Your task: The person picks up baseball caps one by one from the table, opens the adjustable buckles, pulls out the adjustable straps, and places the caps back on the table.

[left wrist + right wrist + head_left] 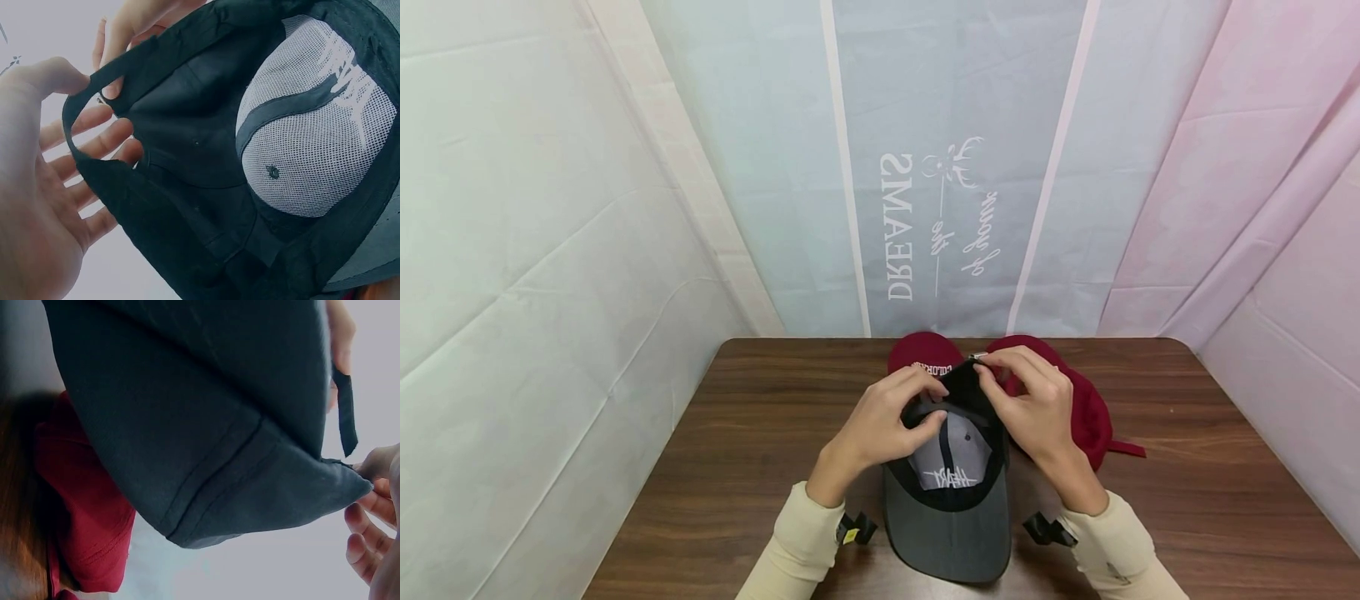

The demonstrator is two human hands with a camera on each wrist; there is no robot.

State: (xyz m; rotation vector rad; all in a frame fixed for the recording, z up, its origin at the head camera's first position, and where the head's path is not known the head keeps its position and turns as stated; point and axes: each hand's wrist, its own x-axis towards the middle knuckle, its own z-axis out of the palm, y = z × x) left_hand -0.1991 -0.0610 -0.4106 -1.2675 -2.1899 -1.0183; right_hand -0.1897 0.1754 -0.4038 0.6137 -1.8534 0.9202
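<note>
A dark grey baseball cap (951, 537) is tipped up with its brim toward me, its inside showing a pale mesh front panel (319, 125) with lettering seen from behind. At the back opening, my left hand (880, 417) holds the cap's strap (75, 131) between thumb and fingers, some fingers showing through the gap under the strap. My right hand (1037, 408) pinches the back edge beside the strap, near a small metal buckle (977, 357). The right wrist view shows a loose strap end (347, 415) hanging beside the dark crown.
Behind the grey cap, a red cap (925, 350) with white lettering lies on the brown wooden table (760, 433). Another red cap (1086, 417), its strap (1127, 449) sticking out, lies to the right. Printed cloth (790, 167) hangs at the table's far edge.
</note>
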